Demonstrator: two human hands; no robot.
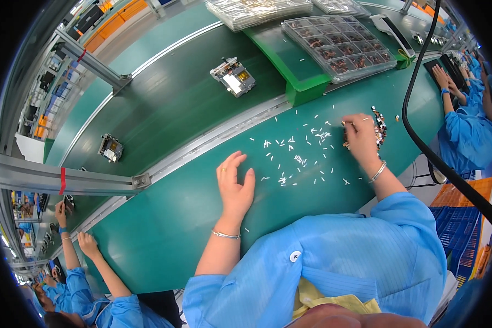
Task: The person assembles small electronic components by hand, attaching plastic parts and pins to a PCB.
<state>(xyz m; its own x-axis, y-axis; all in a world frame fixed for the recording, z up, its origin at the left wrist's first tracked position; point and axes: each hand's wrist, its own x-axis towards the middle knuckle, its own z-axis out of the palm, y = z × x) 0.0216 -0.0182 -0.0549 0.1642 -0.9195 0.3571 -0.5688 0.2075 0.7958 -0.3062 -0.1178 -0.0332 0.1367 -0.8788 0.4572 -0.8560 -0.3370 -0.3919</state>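
Note:
My left hand (pixel 236 183) rests on the green work surface (pixel 164 229) with its fingers spread and nothing in them. To its right lie many loose small white sticks (pixel 299 159), scattered singly and in little clumps. My right hand (pixel 362 139) is over the far right of these sticks, its fingers curled together in a pinch. What its fingertips hold is too small and blurred to make out. Just beyond that hand is a heap of small dark, white and copper-coloured parts (pixel 381 128), partly hidden by the hand.
Behind a metal rail, a green conveyor carries a boxy metal-and-white assembly (pixel 233 77) and another unit (pixel 110 148). A clear compartment tray (pixel 339 46) of coppery parts stands on a green stand (pixel 306 87). A black cable (pixel 415 131) hangs at right. Co-workers in blue sit on both sides.

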